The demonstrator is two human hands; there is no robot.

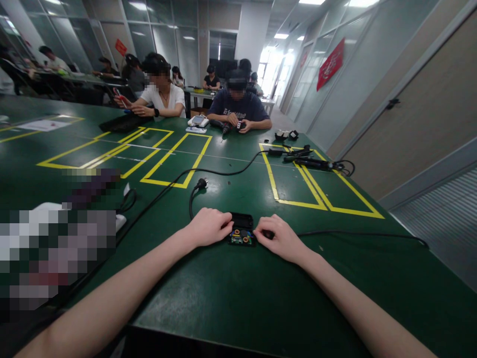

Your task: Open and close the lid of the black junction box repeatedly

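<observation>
A small opened black power adapter (241,229) lies on the green table (231,293) in front of me, its circuit board with coloured parts showing. My left hand (209,226) rests curled against its left side, fingers closed on its edge. My right hand (280,238) presses on its right side, fingers bent over the end where a black cable (357,232) leaves to the right.
A second black cord with a plug (201,183) runs across the table past yellow tape rectangles (175,159). Tools and cables (313,161) lie at the far right. Several people sit working at the far end. A blurred patch covers items at the left.
</observation>
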